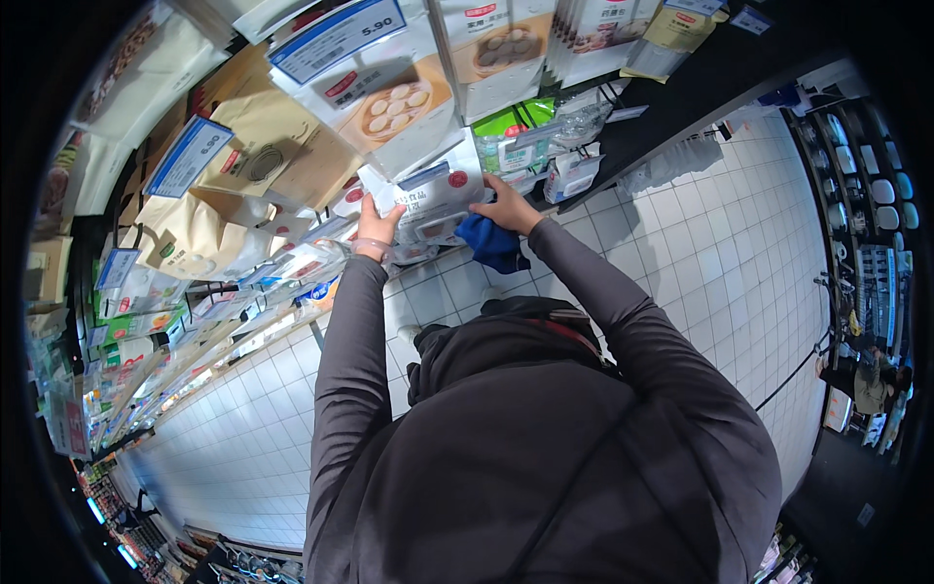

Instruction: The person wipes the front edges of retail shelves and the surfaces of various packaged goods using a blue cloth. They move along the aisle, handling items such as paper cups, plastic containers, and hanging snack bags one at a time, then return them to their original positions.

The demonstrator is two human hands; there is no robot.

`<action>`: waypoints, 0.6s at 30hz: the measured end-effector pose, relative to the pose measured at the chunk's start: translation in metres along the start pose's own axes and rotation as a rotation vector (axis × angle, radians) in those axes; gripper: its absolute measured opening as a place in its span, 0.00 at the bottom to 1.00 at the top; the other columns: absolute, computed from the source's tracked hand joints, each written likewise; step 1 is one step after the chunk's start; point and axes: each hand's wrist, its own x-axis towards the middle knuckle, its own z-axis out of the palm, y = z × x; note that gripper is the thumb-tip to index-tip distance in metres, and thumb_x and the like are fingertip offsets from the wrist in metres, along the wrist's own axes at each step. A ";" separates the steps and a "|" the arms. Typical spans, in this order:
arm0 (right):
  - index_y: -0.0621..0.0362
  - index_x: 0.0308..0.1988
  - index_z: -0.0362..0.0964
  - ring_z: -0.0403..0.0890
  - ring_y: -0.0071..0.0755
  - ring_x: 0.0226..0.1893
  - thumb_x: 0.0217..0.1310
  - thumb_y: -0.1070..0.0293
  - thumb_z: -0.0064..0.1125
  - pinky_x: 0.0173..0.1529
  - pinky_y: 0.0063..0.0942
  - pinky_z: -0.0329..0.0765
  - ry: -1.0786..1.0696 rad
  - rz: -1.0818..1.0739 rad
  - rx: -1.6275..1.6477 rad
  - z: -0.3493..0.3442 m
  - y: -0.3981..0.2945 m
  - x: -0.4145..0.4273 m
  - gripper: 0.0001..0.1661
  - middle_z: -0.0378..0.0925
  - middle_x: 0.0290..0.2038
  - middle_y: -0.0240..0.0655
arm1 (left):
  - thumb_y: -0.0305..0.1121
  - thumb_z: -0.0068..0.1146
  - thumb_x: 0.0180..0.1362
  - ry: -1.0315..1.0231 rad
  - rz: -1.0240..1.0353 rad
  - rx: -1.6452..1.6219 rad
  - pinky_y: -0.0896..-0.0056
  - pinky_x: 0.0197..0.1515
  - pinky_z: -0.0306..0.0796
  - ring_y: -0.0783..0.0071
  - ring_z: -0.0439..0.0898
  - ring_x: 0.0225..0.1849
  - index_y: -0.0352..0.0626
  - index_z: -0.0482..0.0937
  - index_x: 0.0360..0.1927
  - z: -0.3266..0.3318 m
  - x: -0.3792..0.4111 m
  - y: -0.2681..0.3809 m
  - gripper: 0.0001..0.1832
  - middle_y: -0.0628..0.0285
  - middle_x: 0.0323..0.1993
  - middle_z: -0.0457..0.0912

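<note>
Between my two hands is a white printed package with red round marks, hanging at the shelf display below the steamer-paper packs. My left hand has its fingers and thumb on the package's left edge; a clear band circles that wrist. My right hand grips the package's right edge, and a blue cloth hangs from under its fingers. Just above hangs a white pack picturing round buns in a steamer, behind a blue-edged price tag. The lower edge of the held package is partly hidden.
Brown paper packs hang at the left. Green and clear bagged goods hang to the right, beside a dark shelf edge. White floor tiles lie below. Across the aisle are shelves of containers and another person.
</note>
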 end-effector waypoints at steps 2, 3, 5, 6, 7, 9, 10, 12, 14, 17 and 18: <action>0.63 0.63 0.65 0.75 0.44 0.59 0.54 0.62 0.72 0.60 0.34 0.73 -0.004 0.030 0.095 -0.017 0.016 -0.004 0.40 0.73 0.58 0.51 | 0.28 0.73 0.51 0.029 0.059 -0.025 0.67 0.58 0.71 0.63 0.79 0.55 0.33 0.65 0.63 0.001 -0.005 -0.003 0.38 0.48 0.54 0.79; 0.63 0.62 0.65 0.76 0.42 0.57 0.54 0.63 0.72 0.59 0.32 0.74 0.007 0.088 0.126 -0.029 0.013 -0.006 0.40 0.74 0.57 0.49 | 0.27 0.73 0.50 0.060 0.086 -0.037 0.67 0.58 0.71 0.63 0.79 0.55 0.32 0.64 0.63 -0.003 -0.009 -0.009 0.39 0.47 0.55 0.79; 0.63 0.59 0.68 0.78 0.34 0.48 0.53 0.65 0.73 0.53 0.30 0.77 0.117 0.272 0.140 -0.055 0.033 -0.004 0.36 0.76 0.51 0.41 | 0.25 0.73 0.50 0.112 0.058 -0.045 0.67 0.58 0.71 0.64 0.78 0.55 0.30 0.62 0.63 -0.002 -0.013 -0.011 0.39 0.47 0.55 0.77; 0.63 0.58 0.69 0.78 0.33 0.44 0.51 0.65 0.74 0.51 0.28 0.76 0.235 0.313 0.178 -0.071 0.063 0.003 0.36 0.77 0.47 0.40 | 0.24 0.72 0.50 0.122 0.055 -0.028 0.68 0.58 0.71 0.65 0.78 0.55 0.31 0.62 0.63 0.003 -0.013 -0.002 0.39 0.48 0.55 0.77; 0.65 0.58 0.68 0.79 0.35 0.45 0.49 0.64 0.76 0.52 0.30 0.76 0.320 0.270 -0.016 -0.094 0.094 0.014 0.38 0.77 0.48 0.42 | 0.24 0.72 0.51 0.131 0.051 -0.010 0.68 0.58 0.71 0.65 0.78 0.55 0.31 0.62 0.63 0.009 -0.015 0.009 0.39 0.49 0.54 0.77; 0.66 0.59 0.67 0.79 0.39 0.46 0.48 0.63 0.77 0.53 0.32 0.76 0.497 0.094 -0.171 -0.106 0.074 0.025 0.41 0.77 0.50 0.43 | 0.24 0.70 0.52 0.171 0.029 0.034 0.68 0.57 0.71 0.67 0.78 0.54 0.32 0.62 0.64 0.008 -0.027 0.020 0.37 0.50 0.53 0.77; 0.67 0.59 0.67 0.79 0.39 0.46 0.48 0.62 0.77 0.53 0.33 0.76 0.581 0.018 -0.233 -0.116 0.083 0.039 0.42 0.78 0.50 0.43 | 0.24 0.70 0.52 0.159 0.052 -0.002 0.68 0.57 0.71 0.66 0.78 0.55 0.32 0.62 0.64 0.008 -0.024 0.012 0.37 0.50 0.54 0.77; 0.66 0.59 0.66 0.79 0.40 0.47 0.48 0.61 0.78 0.53 0.33 0.76 0.564 -0.027 -0.206 -0.120 0.085 0.051 0.42 0.78 0.50 0.43 | 0.24 0.70 0.53 0.140 0.064 -0.055 0.68 0.58 0.71 0.66 0.78 0.55 0.33 0.63 0.64 0.006 -0.024 0.001 0.37 0.50 0.54 0.77; 0.65 0.58 0.67 0.78 0.40 0.49 0.47 0.60 0.79 0.55 0.33 0.75 0.366 0.033 -0.033 -0.121 0.067 0.059 0.43 0.78 0.50 0.43 | 0.24 0.70 0.53 0.125 0.050 -0.091 0.67 0.58 0.71 0.65 0.78 0.55 0.33 0.63 0.63 0.001 -0.027 -0.003 0.36 0.51 0.55 0.77; 0.63 0.56 0.68 0.76 0.39 0.54 0.46 0.59 0.80 0.60 0.33 0.72 0.331 0.255 0.049 -0.135 0.079 0.062 0.41 0.77 0.51 0.43 | 0.24 0.70 0.53 0.121 0.046 -0.007 0.67 0.58 0.72 0.64 0.78 0.56 0.32 0.64 0.63 0.003 -0.024 0.002 0.35 0.51 0.55 0.77; 0.61 0.54 0.69 0.75 0.35 0.54 0.46 0.58 0.80 0.60 0.31 0.72 0.346 0.227 0.034 -0.135 0.079 0.059 0.39 0.76 0.49 0.42 | 0.25 0.71 0.52 0.109 0.047 -0.005 0.66 0.58 0.72 0.63 0.78 0.56 0.32 0.66 0.62 0.003 -0.023 0.001 0.35 0.51 0.56 0.77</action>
